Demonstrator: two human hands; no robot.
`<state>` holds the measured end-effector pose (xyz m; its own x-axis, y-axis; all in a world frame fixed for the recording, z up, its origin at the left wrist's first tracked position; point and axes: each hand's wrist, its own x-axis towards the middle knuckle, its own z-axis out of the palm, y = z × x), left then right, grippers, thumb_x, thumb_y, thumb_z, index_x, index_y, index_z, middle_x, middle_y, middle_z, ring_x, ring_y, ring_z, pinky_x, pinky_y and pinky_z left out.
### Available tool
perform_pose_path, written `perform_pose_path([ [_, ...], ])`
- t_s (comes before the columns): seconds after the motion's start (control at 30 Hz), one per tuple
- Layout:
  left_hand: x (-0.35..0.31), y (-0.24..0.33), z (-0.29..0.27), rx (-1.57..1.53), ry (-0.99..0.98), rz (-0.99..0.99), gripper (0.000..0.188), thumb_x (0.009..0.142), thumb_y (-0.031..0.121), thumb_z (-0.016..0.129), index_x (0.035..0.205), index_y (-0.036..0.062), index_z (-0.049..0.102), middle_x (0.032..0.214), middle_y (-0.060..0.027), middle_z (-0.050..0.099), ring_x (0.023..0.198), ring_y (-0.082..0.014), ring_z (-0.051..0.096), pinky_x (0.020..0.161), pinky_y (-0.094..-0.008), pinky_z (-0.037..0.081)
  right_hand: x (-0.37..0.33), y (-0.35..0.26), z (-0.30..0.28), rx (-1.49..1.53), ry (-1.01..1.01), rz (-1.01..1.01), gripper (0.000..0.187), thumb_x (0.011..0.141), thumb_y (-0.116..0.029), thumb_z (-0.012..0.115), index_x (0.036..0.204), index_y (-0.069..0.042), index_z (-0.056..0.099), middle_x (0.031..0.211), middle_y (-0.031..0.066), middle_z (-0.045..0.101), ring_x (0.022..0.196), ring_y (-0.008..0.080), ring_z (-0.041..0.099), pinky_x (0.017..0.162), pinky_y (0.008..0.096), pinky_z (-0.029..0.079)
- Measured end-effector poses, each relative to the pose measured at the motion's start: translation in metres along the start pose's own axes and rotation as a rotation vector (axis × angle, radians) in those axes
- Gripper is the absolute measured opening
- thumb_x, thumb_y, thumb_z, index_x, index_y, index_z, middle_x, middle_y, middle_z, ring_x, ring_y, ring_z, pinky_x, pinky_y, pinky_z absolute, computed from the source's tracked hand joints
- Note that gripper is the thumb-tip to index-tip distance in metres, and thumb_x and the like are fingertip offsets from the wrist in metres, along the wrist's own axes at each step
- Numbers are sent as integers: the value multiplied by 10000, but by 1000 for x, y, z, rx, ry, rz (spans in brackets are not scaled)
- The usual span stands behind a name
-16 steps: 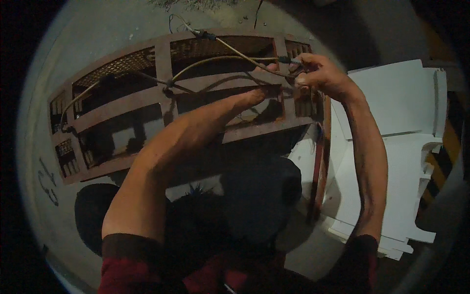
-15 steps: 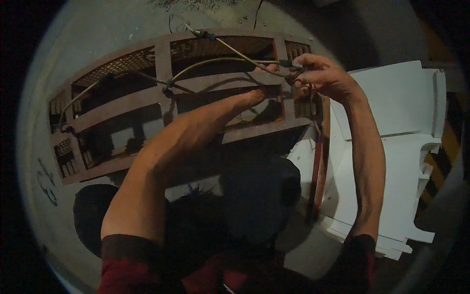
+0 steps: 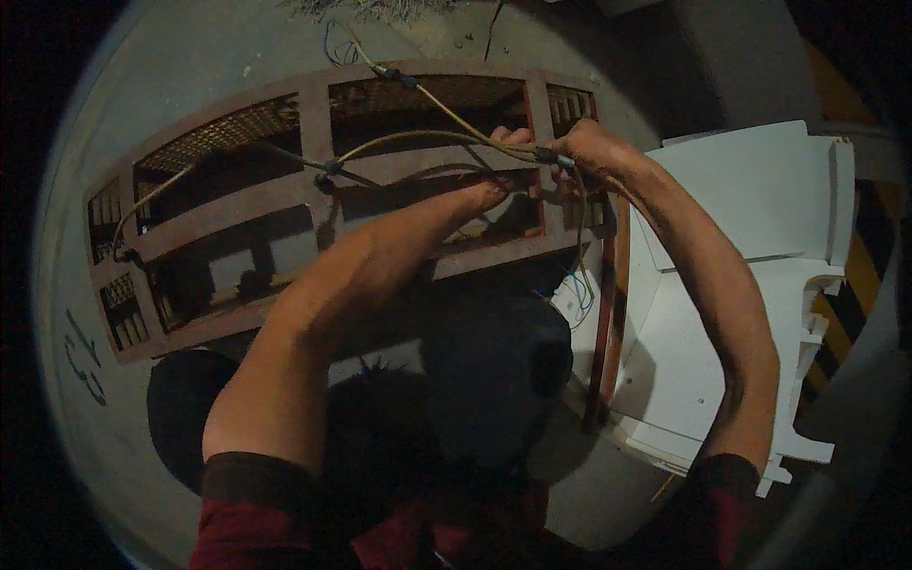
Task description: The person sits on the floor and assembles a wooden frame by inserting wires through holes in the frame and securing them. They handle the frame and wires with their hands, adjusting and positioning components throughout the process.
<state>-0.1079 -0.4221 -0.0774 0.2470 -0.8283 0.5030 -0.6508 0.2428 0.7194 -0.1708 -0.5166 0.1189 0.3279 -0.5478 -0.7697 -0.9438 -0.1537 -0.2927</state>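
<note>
A brown metal frame (image 3: 432, 165) with wide openings and mesh panels lies before me. My left hand (image 3: 491, 194) reaches under its middle bar, with the fingertips curled up over the far side. A yellowish cable (image 3: 408, 134) with dark joints arches across the frame to my right hand. There, near the frame's right end, my right hand (image 3: 591, 152) is closed on the cable beside a dark-and-grey connector (image 3: 559, 159). Its fingertips are partly hidden. From the connector, a length of cable hangs down the frame's right side toward thin blue wires (image 3: 576, 293).
White molded panels (image 3: 722, 218) stand close on the right, beside a reddish-brown bar (image 3: 608, 323). Yellow-and-black striping (image 3: 860, 294) shows farther right. Another cable joint (image 3: 397, 78) lies across the frame's far edge. Dry debris (image 3: 375, 8) is on the floor beyond.
My right hand has turned and moved slightly left and down, bringing the connector closer to my left hand. The hanging cable now shows below it. My left hand stays at the middle bar.
</note>
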Motion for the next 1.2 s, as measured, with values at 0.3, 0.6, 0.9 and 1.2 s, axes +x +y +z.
perform_pose_path([
  [0.3,3,6,-14,-364,-145,-210,368,811,231,666,1163,127,641,1149,-58,568,951,-303,496,857,-401,465,-11,-31,12,-934,226,-333,207,744,-95,714,896,45,715,957,268,694,887,420,692,783,445,565],
  [0.6,4,6,-19,-343,-84,-121,389,828,235,683,1191,109,627,1161,-90,567,976,-290,505,892,-387,457,2,1,9,305,82,209,381,868,-243,620,994,113,672,950,253,704,796,331,712,674,428,554],
  [0.9,5,7,-20,-356,-102,-143,320,768,234,671,1075,140,676,1101,-46,570,970,-306,492,854,-394,478,1,-19,11,-637,255,-138,238,795,-100,614,841,122,685,837,278,697,855,397,712,741,458,567],
  [1.2,7,4,5,-550,112,-233,241,805,90,608,1044,72,638,1155,-108,562,1145,-331,514,923,-392,490,-25,-8,16,-755,386,-318,324,816,-184,671,1003,79,642,938,257,689,838,381,679,765,477,528],
])
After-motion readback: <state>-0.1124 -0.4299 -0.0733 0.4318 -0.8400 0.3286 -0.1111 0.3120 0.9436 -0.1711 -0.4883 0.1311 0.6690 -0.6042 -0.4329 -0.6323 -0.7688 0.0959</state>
